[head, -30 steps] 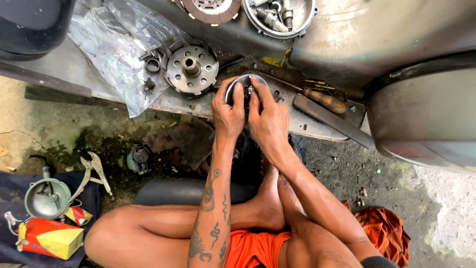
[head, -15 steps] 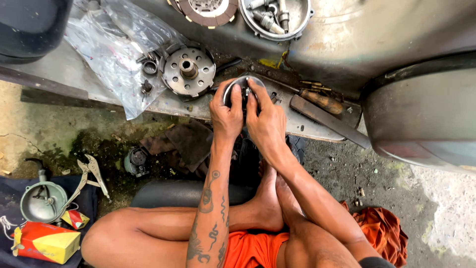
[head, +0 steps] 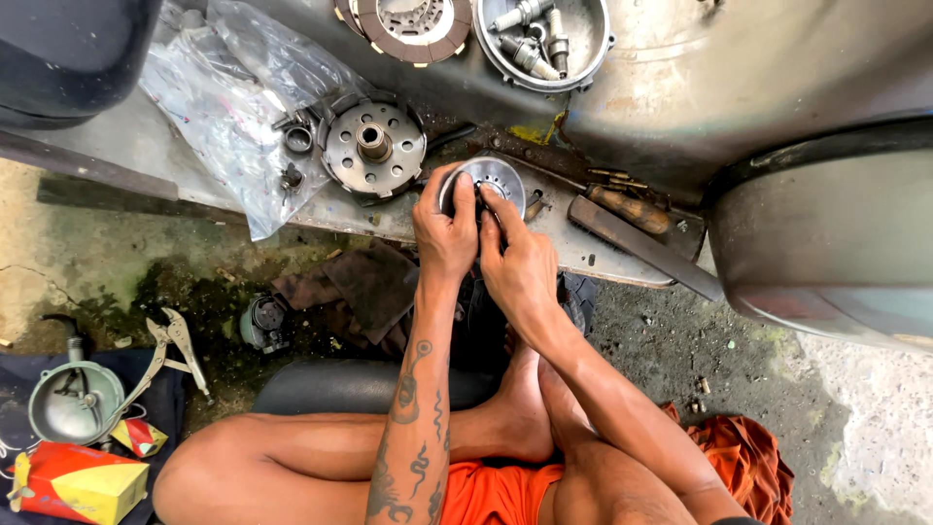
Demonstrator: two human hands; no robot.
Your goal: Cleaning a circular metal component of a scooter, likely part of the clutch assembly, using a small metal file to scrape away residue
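Note:
A round metal clutch part (head: 492, 178) rests on the flat metal footboard (head: 583, 243) of a vehicle in front of me. My left hand (head: 444, 233) grips its left rim with thumb and fingers over the edge. My right hand (head: 518, 262) holds the right side, with its fingers pressing near the centre of the part. Both hands cover the lower half of the disc.
A larger clutch hub (head: 373, 146) lies to the left beside a clear plastic bag (head: 233, 97). A friction-plate stack (head: 408, 24) and a bowl of bolts (head: 541, 34) sit further back. A wooden-handled tool (head: 632, 209) lies right. Pliers (head: 175, 340), a metal cover (head: 75, 401) and a red-yellow box (head: 78, 481) are lower left.
The view has shifted slightly. My hands stay on the round part, with the fingers of my right hand moved a little toward its centre.

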